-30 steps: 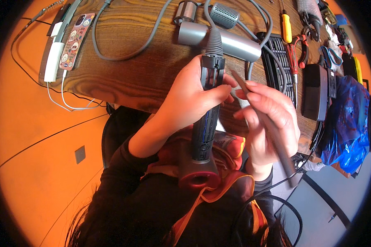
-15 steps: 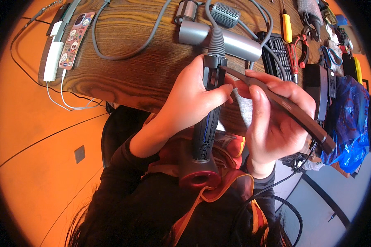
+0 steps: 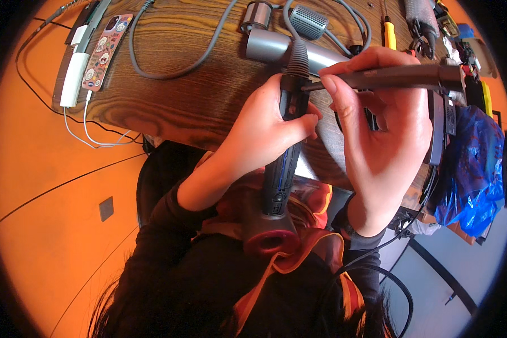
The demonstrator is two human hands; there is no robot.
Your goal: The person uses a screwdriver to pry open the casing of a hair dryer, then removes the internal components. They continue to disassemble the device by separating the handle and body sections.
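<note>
My left hand [image 3: 259,127] is wrapped around the handle of a partly dismantled hair dryer [image 3: 280,180], thumb across its front. The handle's inner black casing is exposed, and the round head with a dark red ring hangs toward my lap. At the top end, a ribbed grey cord sleeve [image 3: 298,59] comes out. My right hand [image 3: 388,129] pinches a dark screwdriver [image 3: 394,78], held nearly level. Its thin tip meets the side of the handle's top, just below the sleeve; whether it sits in a gap or on a screw is too small to tell.
Behind the handle lie a silver tube [image 3: 265,45], a perforated grey cylinder [image 3: 310,22] and a metal-cased part [image 3: 256,16]. Grey cable [image 3: 208,52] loops across the wooden table. A phone [image 3: 104,53] lies at left, a yellow-handled screwdriver [image 3: 390,35] at back right, a blue plastic bag [image 3: 473,169] at right.
The screwdriver has swung from a steep slant to nearly level, its rear end rising as my right hand moved up. My left hand keeps its hold on the hair dryer.
</note>
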